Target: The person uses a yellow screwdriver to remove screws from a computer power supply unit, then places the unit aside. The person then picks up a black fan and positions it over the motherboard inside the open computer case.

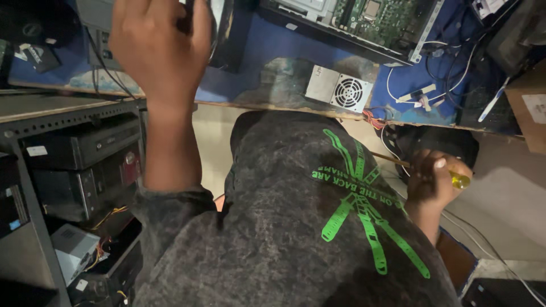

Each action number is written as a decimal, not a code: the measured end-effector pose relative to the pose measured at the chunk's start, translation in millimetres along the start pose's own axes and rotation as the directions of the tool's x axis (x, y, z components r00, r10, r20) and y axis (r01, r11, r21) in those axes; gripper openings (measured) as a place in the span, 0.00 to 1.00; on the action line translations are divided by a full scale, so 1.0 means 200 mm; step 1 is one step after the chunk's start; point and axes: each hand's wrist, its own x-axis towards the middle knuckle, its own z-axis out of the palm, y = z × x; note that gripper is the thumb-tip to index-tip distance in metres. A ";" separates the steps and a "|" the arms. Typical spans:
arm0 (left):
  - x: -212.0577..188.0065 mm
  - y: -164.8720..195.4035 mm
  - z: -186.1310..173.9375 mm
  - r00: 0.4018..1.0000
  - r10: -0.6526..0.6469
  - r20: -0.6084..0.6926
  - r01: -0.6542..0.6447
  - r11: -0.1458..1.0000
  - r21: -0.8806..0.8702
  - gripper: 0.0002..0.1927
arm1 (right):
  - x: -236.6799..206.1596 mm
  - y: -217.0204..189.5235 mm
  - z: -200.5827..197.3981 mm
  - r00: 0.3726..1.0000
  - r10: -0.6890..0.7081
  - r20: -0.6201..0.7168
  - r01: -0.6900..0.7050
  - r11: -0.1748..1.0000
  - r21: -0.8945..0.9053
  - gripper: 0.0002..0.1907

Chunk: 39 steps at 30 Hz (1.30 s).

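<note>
My left hand (156, 48) is raised at the top left, fingers curled on a dark object (219, 25) at the edge of the blue workbench (267, 51); what that object is stays unclear. My right hand (430, 182) hangs low at the right, below the bench edge, closed on a screwdriver (458, 179) with a yellow handle, its shaft pointing left. My grey shirt with a green print fills the middle of the view.
A silver power supply with a round fan grille (339, 89) lies on the bench edge. An open computer case with a green circuit board (375, 17) sits behind it, with white cables (421, 94) at right. A metal rack (62, 170) holds computer cases at left.
</note>
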 end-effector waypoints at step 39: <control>-0.06 -0.10 -0.10 0.999 -0.040 0.017 0.039 0.999 0.021 0.10 | 0.06 0.00 0.05 1.000 -0.014 0.001 0.014 0.998 -0.064 0.20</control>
